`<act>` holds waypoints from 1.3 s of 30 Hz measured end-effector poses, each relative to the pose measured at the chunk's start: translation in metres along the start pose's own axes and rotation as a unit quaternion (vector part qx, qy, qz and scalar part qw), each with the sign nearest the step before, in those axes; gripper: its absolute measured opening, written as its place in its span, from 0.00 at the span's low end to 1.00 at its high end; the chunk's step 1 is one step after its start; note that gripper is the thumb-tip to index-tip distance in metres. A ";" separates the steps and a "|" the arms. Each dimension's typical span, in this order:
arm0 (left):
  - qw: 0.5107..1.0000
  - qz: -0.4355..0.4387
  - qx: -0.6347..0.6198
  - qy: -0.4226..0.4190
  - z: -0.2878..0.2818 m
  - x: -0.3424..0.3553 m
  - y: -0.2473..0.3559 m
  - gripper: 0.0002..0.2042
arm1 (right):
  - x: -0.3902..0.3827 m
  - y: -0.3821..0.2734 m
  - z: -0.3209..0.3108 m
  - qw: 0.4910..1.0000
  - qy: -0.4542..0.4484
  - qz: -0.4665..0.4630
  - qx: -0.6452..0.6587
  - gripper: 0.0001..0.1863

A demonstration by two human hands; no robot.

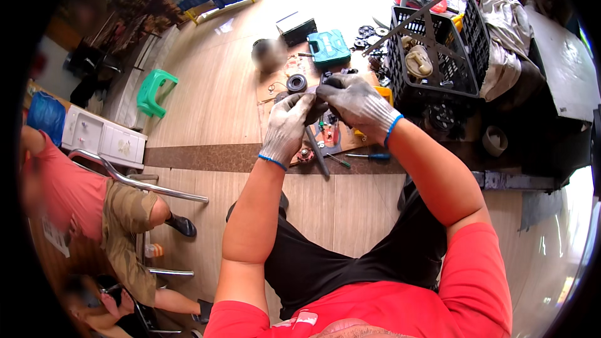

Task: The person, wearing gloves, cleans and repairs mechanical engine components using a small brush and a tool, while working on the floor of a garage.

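Note:
Both hands wear grey-white work gloves with blue cuffs and meet in front of me, above a cardboard sheet [270,97] on the floor. My left hand [290,117] is closed, fingertips pinched at a small dark part that the gloves mostly hide. Close against it, my right hand [357,100] is closed too, its thumb and fingers on the same spot. Just past the left fingers lies a round black ring-shaped part [296,82]. Below the hands are a dark bar-like tool [317,153], a round part with copper colour [305,154] and a blue-handled screwdriver [377,156].
A teal tool case [328,48] and an open black box [297,29] stand beyond. At right, a black crate [432,94] holds parts, with black pieces heaped beside it. A green stool [154,92] stands left. Seated people [81,200] are at far left.

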State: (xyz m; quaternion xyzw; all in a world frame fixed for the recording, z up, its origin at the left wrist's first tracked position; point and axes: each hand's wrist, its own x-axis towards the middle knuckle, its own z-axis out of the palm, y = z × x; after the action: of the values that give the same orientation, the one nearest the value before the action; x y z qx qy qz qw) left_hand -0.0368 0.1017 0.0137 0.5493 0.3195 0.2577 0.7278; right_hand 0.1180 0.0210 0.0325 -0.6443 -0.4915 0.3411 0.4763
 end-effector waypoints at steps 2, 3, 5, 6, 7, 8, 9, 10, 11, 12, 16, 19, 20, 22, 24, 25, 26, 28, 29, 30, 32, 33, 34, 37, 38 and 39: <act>0.998 -0.001 -0.055 0.026 -0.002 0.004 -0.005 0.09 | -0.004 0.001 0.009 0.997 0.018 -0.072 -0.018 0.16; 0.994 -0.010 -0.102 0.047 -0.002 0.006 -0.007 0.08 | -0.006 0.001 0.011 0.998 0.025 -0.052 -0.005 0.15; 0.989 -0.010 -0.142 0.042 -0.004 0.007 -0.008 0.09 | -0.012 -0.010 0.013 0.999 0.032 -0.010 0.033 0.14; 0.986 -0.010 -0.162 0.040 -0.005 0.007 -0.009 0.09 | -0.014 -0.016 0.014 0.998 0.032 0.013 0.057 0.13; 0.981 -0.006 -0.191 0.028 -0.008 0.009 -0.011 0.10 | -0.016 -0.020 0.015 0.996 0.032 0.035 0.080 0.13; 0.976 -0.001 -0.219 0.017 -0.011 0.011 -0.014 0.11 | -0.016 -0.019 0.017 0.995 0.031 0.034 0.092 0.13; 0.969 0.003 -0.246 0.006 -0.015 0.012 -0.016 0.13 | -0.015 -0.014 0.021 0.994 0.029 0.033 0.104 0.13; 0.965 0.009 -0.261 0.003 -0.012 0.013 -0.015 0.13 | -0.014 -0.011 0.023 0.992 0.029 0.033 0.115 0.13; 0.961 0.014 -0.274 -0.001 -0.008 0.013 -0.014 0.14 | -0.019 -0.016 0.025 0.989 0.028 0.051 0.134 0.14; 0.957 0.019 -0.288 -0.005 -0.006 0.013 -0.013 0.15 | -0.017 -0.002 0.029 0.988 0.005 0.068 0.139 0.15; 0.948 0.015 -0.317 0.008 -0.013 0.011 -0.016 0.14 | -0.025 -0.004 0.042 0.972 -0.002 0.129 0.196 0.14; 0.942 0.014 -0.335 0.013 -0.014 0.010 -0.012 0.13 | -0.024 -0.012 0.040 0.964 -0.025 0.164 0.206 0.11; 0.939 0.014 -0.343 0.026 -0.014 0.009 -0.009 0.13 | -0.026 -0.012 0.037 0.962 -0.046 0.171 0.208 0.11; 0.932 0.015 -0.357 0.053 -0.014 0.009 -0.005 0.13 | -0.031 -0.018 0.030 0.955 -0.087 0.187 0.211 0.12; 0.927 0.025 -0.374 -0.005 -0.022 0.009 -0.008 0.13 | -0.025 0.007 0.036 0.966 -0.116 0.142 0.180 0.12; 0.924 0.029 -0.381 -0.035 -0.022 0.008 -0.007 0.13 | -0.022 0.012 0.032 0.973 -0.136 0.113 0.149 0.12; 0.925 0.025 -0.376 -0.042 -0.022 0.007 -0.007 0.12 | -0.020 0.017 0.027 0.976 -0.151 0.098 0.118 0.12; 0.929 0.017 -0.365 -0.056 -0.020 0.002 -0.003 0.11 | -0.010 0.025 0.016 0.979 -0.183 0.082 0.045 0.12; 0.937 0.006 -0.346 -0.052 -0.017 0.001 0.000 0.11 | -0.005 0.031 0.010 0.979 -0.187 0.084 0.016 0.12; 0.944 -0.005 -0.326 -0.050 -0.013 0.000 0.004 0.11 | 0.003 0.051 0.007 0.972 -0.197 0.115 -0.054 0.14; 0.961 -0.016 -0.270 -0.053 -0.020 -0.005 0.005 0.13 | -0.002 0.020 -0.002 0.970 -0.202 0.133 -0.021 0.15; 0.969 -0.019 -0.235 -0.070 -0.022 -0.005 0.005 0.15 | -0.001 0.022 -0.007 0.977 -0.190 0.093 -0.038 0.14; 0.976 -0.023 -0.198 -0.087 -0.022 -0.007 0.006 0.16 | 0.001 0.023 -0.012 0.981 -0.178 0.054 -0.053 0.14; 0.974 -0.096 -0.171 -0.111 -0.016 -0.013 0.010 0.15 | 0.008 0.026 -0.029 0.976 -0.177 0.000 -0.124 0.13; 0.973 -0.122 -0.154 -0.117 -0.015 -0.013 0.011 0.14 | 0.011 0.031 -0.033 0.971 -0.174 -0.052 -0.159 0.13; 0.967 -0.142 -0.150 -0.152 -0.018 -0.010 0.007 0.13 | 0.013 0.036 -0.035 0.962 -0.161 -0.109 -0.192 0.13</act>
State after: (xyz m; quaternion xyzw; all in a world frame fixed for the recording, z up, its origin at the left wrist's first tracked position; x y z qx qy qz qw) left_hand -0.0576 0.1078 0.0190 0.4155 0.2380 0.1101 0.8710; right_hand 0.1645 0.0217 0.0098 -0.6024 -0.6854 0.2856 0.2929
